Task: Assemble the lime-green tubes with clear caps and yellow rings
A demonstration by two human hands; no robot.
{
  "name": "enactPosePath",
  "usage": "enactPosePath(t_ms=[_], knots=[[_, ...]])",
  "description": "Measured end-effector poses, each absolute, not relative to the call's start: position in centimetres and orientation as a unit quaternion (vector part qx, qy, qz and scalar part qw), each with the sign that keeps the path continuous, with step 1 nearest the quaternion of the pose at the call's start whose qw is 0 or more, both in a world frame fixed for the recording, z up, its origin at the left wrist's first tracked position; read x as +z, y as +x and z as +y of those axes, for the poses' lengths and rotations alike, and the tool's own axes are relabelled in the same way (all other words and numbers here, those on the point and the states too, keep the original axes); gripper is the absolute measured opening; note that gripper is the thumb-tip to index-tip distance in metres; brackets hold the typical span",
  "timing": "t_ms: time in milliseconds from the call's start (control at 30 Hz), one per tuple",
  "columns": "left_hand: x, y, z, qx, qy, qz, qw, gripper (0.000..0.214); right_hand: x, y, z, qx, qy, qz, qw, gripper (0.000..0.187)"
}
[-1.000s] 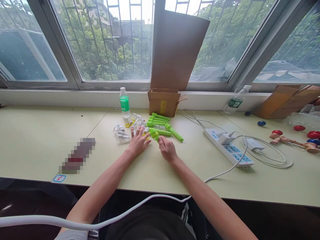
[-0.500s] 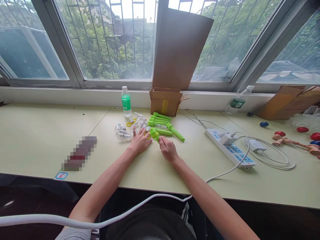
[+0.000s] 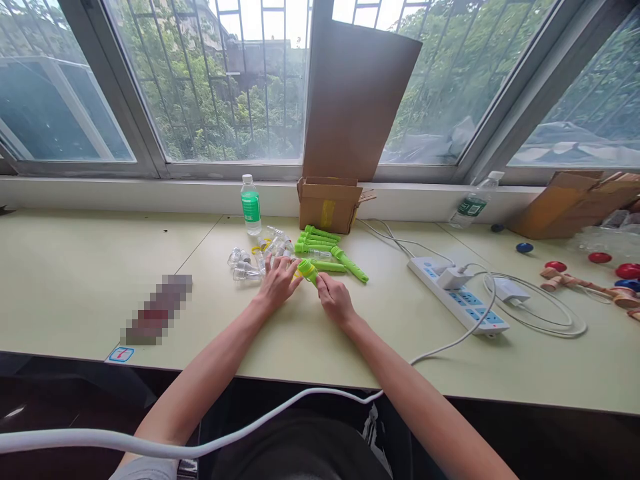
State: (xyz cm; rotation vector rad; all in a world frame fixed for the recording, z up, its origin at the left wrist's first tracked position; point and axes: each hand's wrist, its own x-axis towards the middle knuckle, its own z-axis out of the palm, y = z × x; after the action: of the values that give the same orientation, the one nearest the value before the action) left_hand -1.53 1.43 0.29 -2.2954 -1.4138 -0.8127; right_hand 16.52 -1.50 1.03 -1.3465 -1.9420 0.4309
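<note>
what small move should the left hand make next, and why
Probably the left hand should close on one of the clear plastic pieces: it is at their edge with no definite grip visible, while the right hand holds a green stick, wide end toward the left hand.

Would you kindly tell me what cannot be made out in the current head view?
In the head view:
Held green piece: its handle end is hidden inside the right hand.
Clear pieces: the left hand covers some of them, so any grip there is unclear.
Middle cardboard box: its walls hide the inside.
Pixelated item: the blurring masks what it is.
</note>
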Motion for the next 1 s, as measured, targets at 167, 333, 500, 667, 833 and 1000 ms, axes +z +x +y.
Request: enactPosePath(t_ms=[167, 333, 500, 667, 833, 1000], knots=[[0.0, -1.7, 1.7, -0.306, -0.800, -0.492, 0.155, 0.042, 1.0, 16.5, -1.5, 0.164, -0.526, -0.753, 0.359, 0.037], [0.0, -1.8, 1.7, -0.349, -0.781, -0.492, 0.159, 0.041, 1.0, 16.5, -1.4, 0.159, -0.529, -0.754, 0.356, 0.038], [0.4, -2.2, 1.8, -0.393, -0.755, -0.492, 0.181, 0.030, 1.1, 16.5, -1.5, 0.162, -0.531, -0.754, 0.352, 0.038], [0.6, -2.7, 1.9, -0.425, -0.731, -0.497, 0.197, 0.020, 0.9, 16.6, -1.5, 0.161, -0.531, -0.754, 0.352, 0.036], [0.7, -2.7, 1.7, -0.458, -0.719, -0.490, 0.184, 0.020, 0.8, 16.6, -1.4, 0.156, -0.533, -0.755, 0.348, 0.036], [0.6, -2.6, 1.7, -0.484, -0.710, -0.481, 0.172, 0.022, 0.9, 16.5, -1.4, 0.151, -0.540, -0.757, 0.335, 0.036]])
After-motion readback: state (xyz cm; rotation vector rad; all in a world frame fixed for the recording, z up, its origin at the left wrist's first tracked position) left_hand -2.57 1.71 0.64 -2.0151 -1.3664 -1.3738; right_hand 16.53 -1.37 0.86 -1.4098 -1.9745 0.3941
